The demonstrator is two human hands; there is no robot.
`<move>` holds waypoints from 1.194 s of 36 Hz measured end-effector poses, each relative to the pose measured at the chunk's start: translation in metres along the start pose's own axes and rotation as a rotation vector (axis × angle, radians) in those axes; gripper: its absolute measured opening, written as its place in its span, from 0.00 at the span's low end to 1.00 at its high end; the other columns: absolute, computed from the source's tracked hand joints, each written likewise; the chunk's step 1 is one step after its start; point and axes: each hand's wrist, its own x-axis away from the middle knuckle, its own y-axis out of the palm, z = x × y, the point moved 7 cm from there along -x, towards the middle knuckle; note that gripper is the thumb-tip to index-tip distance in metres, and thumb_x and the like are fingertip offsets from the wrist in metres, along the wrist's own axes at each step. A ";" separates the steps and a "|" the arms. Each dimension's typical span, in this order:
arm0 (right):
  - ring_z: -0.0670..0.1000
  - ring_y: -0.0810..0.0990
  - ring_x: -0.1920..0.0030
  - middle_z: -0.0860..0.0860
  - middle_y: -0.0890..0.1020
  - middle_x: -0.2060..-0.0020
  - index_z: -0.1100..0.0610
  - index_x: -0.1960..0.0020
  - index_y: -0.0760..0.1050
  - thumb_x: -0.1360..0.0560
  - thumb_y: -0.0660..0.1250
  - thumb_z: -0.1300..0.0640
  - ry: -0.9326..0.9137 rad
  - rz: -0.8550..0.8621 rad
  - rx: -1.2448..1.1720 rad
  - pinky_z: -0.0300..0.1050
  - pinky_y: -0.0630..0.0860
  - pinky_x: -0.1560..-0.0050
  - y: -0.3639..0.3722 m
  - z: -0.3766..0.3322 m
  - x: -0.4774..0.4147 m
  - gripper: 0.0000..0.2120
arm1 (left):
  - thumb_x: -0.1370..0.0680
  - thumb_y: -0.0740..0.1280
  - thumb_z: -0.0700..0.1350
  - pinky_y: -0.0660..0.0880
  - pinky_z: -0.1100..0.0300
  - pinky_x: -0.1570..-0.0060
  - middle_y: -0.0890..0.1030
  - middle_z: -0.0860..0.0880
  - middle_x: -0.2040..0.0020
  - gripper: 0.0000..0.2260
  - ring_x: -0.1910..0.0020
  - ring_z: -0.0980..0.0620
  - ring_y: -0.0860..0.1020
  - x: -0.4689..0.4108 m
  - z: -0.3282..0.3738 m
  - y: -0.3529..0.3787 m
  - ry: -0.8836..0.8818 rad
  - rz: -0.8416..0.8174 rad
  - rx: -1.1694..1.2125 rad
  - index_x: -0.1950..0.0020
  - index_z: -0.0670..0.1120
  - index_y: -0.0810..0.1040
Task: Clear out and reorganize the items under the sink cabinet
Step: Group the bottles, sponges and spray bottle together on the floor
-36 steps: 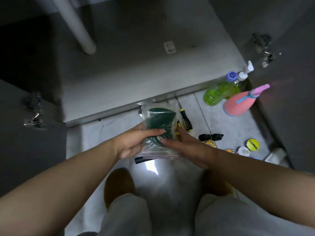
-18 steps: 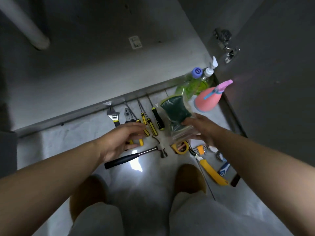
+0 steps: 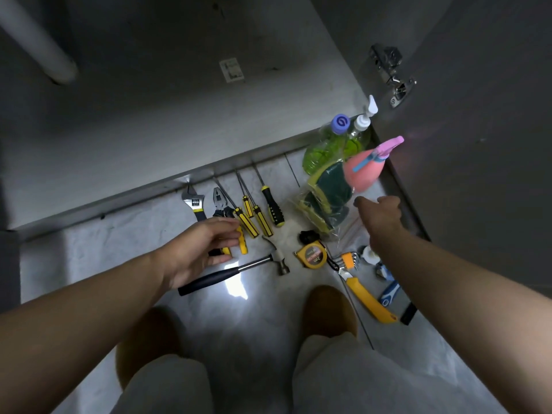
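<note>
A clear plastic bag of green-and-yellow sponges point(image 3: 327, 198) lies on the floor against the pink spray bottle point(image 3: 363, 171). My right hand point(image 3: 379, 212) hovers just right of the bag with loose fingers and holds nothing. My left hand point(image 3: 206, 246) hangs relaxed over the yellow-handled pliers point(image 3: 222, 209), partly hiding their handles. The under-sink cabinet floor point(image 3: 179, 121) is bare and dark, with a white drain pipe point(image 3: 35, 46) at the upper left.
A wrench point(image 3: 194, 204), screwdrivers point(image 3: 257, 216), a hammer point(image 3: 236, 271), a tape measure point(image 3: 313, 255), a yellow cutter point(image 3: 366, 297) and small items lie in rows on the tiled floor. Two green liquid bottles point(image 3: 331, 144) stand by the open right door point(image 3: 478, 144). My knees and slippers fill the bottom.
My right hand carried the sponge bag to the right, set it down by the pink bottle and let go. My left hand released the bag and hangs over the tools.
</note>
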 end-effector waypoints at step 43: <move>0.56 0.79 0.41 0.54 0.80 0.42 0.54 0.36 0.76 0.22 0.67 0.51 -0.862 -0.856 1.488 0.46 0.75 0.42 0.090 -0.020 0.112 0.16 | 0.29 0.77 0.55 0.79 0.53 0.50 0.77 0.51 0.50 0.17 0.53 0.52 0.78 -0.015 -0.052 -0.053 0.304 0.121 -1.045 0.47 0.52 0.76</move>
